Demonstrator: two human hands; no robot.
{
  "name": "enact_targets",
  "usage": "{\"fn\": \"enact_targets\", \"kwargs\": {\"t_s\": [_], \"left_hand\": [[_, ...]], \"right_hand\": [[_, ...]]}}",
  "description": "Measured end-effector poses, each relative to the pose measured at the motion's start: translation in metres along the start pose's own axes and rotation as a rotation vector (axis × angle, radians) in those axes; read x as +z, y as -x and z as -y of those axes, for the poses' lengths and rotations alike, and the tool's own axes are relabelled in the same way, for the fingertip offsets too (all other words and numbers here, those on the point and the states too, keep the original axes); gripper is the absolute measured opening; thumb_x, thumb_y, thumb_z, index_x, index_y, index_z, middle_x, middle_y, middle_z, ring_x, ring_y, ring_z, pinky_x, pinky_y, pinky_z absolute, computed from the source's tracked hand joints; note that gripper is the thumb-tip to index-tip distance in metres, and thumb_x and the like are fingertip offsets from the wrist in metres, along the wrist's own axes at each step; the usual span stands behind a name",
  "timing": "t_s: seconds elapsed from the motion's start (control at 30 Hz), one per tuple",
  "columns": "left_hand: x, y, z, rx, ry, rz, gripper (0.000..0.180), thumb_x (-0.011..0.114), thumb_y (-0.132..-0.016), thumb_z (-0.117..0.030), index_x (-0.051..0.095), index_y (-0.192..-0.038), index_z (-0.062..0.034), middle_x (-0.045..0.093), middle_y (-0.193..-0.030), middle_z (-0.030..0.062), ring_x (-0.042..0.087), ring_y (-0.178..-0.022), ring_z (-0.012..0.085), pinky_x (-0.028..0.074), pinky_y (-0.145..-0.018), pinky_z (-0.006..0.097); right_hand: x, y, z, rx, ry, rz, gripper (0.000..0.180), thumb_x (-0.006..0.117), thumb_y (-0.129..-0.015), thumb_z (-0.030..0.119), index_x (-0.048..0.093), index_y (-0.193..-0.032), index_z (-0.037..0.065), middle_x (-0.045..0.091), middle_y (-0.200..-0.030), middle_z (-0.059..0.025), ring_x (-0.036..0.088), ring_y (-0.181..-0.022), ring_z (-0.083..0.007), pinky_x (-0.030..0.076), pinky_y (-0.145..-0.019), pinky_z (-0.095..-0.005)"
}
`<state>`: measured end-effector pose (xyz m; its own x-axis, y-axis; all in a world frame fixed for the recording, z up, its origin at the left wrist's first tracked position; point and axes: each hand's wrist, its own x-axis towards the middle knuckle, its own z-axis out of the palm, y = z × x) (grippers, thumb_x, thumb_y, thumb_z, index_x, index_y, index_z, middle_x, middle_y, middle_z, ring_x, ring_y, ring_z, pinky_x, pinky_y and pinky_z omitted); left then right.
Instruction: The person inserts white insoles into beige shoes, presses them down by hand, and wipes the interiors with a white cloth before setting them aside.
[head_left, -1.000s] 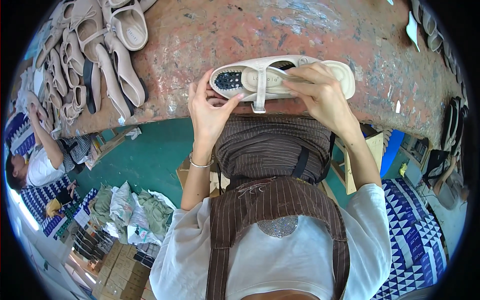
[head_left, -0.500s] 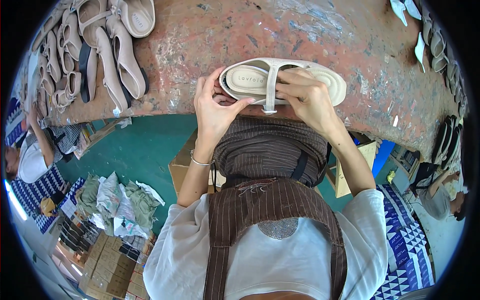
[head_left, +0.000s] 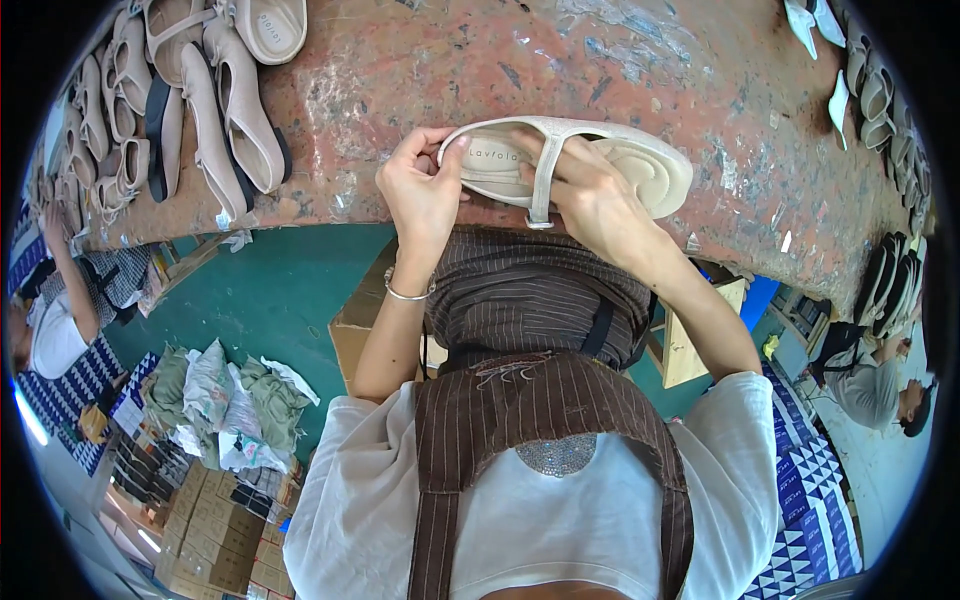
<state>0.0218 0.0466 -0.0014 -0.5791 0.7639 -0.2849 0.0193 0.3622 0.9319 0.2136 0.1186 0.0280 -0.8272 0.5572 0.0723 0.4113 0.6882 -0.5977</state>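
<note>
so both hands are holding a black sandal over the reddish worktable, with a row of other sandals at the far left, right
Not quite: the sandal is cream, not black, as the head view shows. The left hand grips its heel end and the right hand holds it at the strap, over the reddish worktable, with the row of other sandals at the far left.

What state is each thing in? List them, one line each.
Cream sandal: held at the workbench edge, insole up, strap across it.
Left hand: gripping the sandal's heel end.
Right hand: fingers on the strap.
Sandals at far left: lying loose on the workbench.
</note>
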Motion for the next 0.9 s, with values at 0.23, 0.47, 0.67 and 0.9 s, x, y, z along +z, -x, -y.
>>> {"fn": "enact_targets", "kwargs": {"t_s": [0.23,0.47,0.67,0.9], "left_hand": [[0.001,-0.002,-0.003,0.088,-0.058,0.002,0.008,0.066,-0.090,-0.002,0.068,-0.091,0.0052,0.065,-0.068,0.0055,0.056,-0.050,0.0056,0.048,-0.040,0.025],[-0.001,-0.005,-0.007,0.116,-0.135,0.031,0.008,0.064,-0.091,-0.004,0.065,-0.085,0.0026,0.062,-0.060,0.0053,0.055,-0.047,0.0076,0.045,-0.039,0.028],[0.003,0.022,-0.010,0.033,-0.198,0.078,0.011,0.062,-0.090,-0.005,0.058,-0.083,0.0029,0.061,-0.058,0.0097,0.059,-0.048,0.0153,0.045,-0.041,0.034],[0.040,0.098,-0.022,0.560,-0.749,0.317,0.026,0.074,-0.084,-0.021,0.056,-0.074,-0.0063,0.061,-0.063,0.0103,0.062,-0.059,0.0299,0.047,-0.052,0.042]], "right_hand": [[0.011,-0.022,-0.009,-0.294,-0.043,0.189,0.046,0.056,-0.086,0.005,0.060,-0.132,0.008,0.053,-0.144,-0.0120,0.053,-0.130,-0.0270,0.045,-0.107,-0.0382],[0.004,0.014,0.013,-0.020,0.279,-0.079,0.021,0.061,-0.072,0.009,0.075,-0.086,0.001,0.072,-0.111,-0.0152,0.067,-0.110,-0.0232,0.036,-0.115,-0.0414],[-0.016,0.015,-0.009,0.066,0.121,-0.307,0.025,0.062,-0.067,-0.006,0.075,-0.083,0.008,0.074,-0.087,-0.0111,0.067,-0.109,-0.0286,0.029,-0.115,-0.0552],[-0.066,-0.013,-0.027,0.649,-0.304,-0.505,0.029,0.071,-0.079,0.005,0.070,-0.109,0.007,0.069,-0.102,-0.0110,0.067,-0.101,-0.0295,0.051,-0.088,-0.0415]]}}
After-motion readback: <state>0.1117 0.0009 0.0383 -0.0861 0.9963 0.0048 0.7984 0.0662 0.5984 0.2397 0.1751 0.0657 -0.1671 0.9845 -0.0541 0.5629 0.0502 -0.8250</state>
